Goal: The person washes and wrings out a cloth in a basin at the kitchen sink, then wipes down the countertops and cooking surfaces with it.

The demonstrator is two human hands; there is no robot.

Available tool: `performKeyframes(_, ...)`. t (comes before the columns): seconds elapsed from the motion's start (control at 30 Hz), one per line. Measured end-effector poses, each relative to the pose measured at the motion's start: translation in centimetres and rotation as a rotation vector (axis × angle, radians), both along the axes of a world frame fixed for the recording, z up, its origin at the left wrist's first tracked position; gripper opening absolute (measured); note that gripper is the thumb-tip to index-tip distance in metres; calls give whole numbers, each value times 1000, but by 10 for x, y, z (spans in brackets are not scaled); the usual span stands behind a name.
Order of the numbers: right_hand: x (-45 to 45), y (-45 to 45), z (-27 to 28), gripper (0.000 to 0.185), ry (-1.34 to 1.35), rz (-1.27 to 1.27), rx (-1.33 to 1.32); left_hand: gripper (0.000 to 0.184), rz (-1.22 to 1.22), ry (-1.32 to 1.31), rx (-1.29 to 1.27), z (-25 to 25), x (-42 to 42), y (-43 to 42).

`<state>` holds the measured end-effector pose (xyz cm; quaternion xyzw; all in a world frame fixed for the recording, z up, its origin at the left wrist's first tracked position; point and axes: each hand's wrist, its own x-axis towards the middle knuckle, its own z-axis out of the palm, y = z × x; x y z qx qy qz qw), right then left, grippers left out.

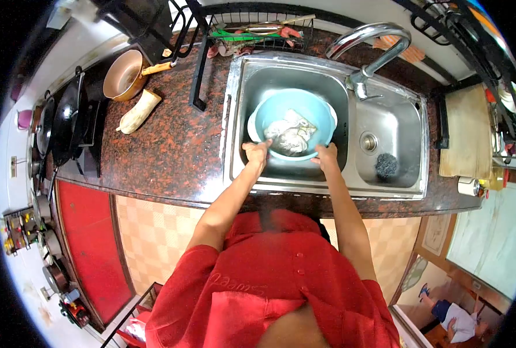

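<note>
A light blue plastic basin (pixel 311 101) sits in the left bowl of a steel double sink (pixel 230 124). Inside the basin lies a crumpled white and grey heap (pixel 292 138), perhaps wet cloth; its kind is unclear. My left hand (pixel 256 153) grips the basin's near left rim. On the near right rim, my right hand (pixel 327 155) has its fingers closed round the edge. Part of the fingers on both hands is hidden by the rim. Behind the basin rises a chrome faucet (pixel 379 55), its spout over the back of the sink.
A dark scouring pad (pixel 386 166) lies in the right bowl. Left on the granite counter (pixel 177 145) are a pan (pixel 123 75) and a pale long vegetable (pixel 139 112). A black rack leg (pixel 199 87) stands left of the sink. A person (pixel 452 319) is at lower right.
</note>
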<state>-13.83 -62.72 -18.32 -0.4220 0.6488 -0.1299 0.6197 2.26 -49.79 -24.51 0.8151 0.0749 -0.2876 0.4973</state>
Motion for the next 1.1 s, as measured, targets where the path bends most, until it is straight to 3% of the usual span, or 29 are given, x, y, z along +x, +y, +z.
performKeyframes(0.07, -12, -1, 12, 35, -40, 41, -4, 52, 66, 405, -92, 24, 0, -3)
performKeyframes(0.13, -23, 2, 27, 35, -50, 23, -67, 34, -24, 303, -306, 67, -8, 6)
performKeyframes(0.17, -32, 5, 42, 34, -153, 114, -90, 33, -27, 317, -324, 85, -12, 12)
performKeyframes(0.3, -29, 19, 105, 36, -155, 199, -171, 26, 3, 276, -354, 160, -8, 37)
performKeyframes(0.43, -10, 58, 145, 34, -243, 250, -152, 19, -10, 176, -424, 175, 8, 84)
performKeyframes(0.5, -3, 80, 138, 34, -302, 248, -132, 18, -1, 138, -417, 184, 21, 110)
performKeyframes(0.6, 11, 123, 133, 36, -358, 231, -122, 33, 21, 123, -316, 188, 45, 152)
performKeyframes(0.73, 38, 178, 132, 35, -376, 230, -66, 37, -27, -7, -165, 198, 86, 203)
performKeyframes(1.0, 83, 249, 118, 41, -344, 180, -149, 57, -491, -52, 227, 185, 164, 279)
performKeyframes(1.07, 86, 259, 117, 45, -416, 162, -182, 58, -619, -128, 333, 201, 171, 284)
performKeyframes(1.1, 85, 262, 121, 48, -405, 194, -145, 59, -782, -400, 518, 202, 175, 286)
